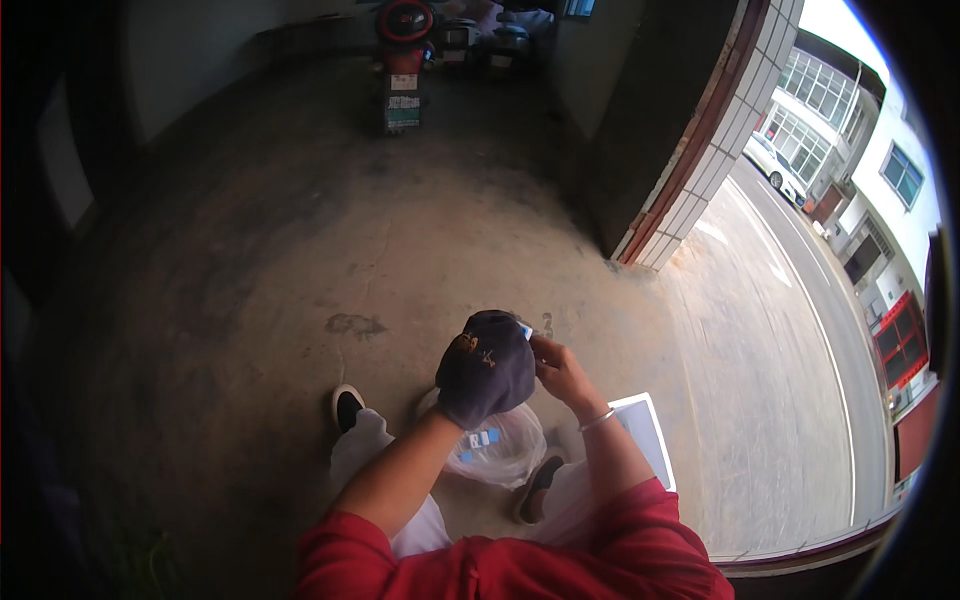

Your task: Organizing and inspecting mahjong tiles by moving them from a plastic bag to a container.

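Note:
A dark navy cap [487, 368] with small orange embroidery is held up in front of me. My left forearm [410, 465] reaches up to it, and the cap hides my left hand, which supports it. At the cap's right edge, my right hand [564, 374] has its fingers bent and closed, their tips partly hidden. A small blue-and-white tag [526, 331] peeks out right beside those fingertips. Below the cap, a clear plastic bag [515, 455] rests between my feet, with blue-and-white pieces [482, 440] showing in it.
A white tray-like box [645, 435] lies by my right forearm. My dark shoes [347, 408] stand on the concrete floor [300, 260]. A red motorbike [405, 60] is parked at the back. On the right, a tiled pillar [700, 170] borders the opening to a road with a white car [775, 167].

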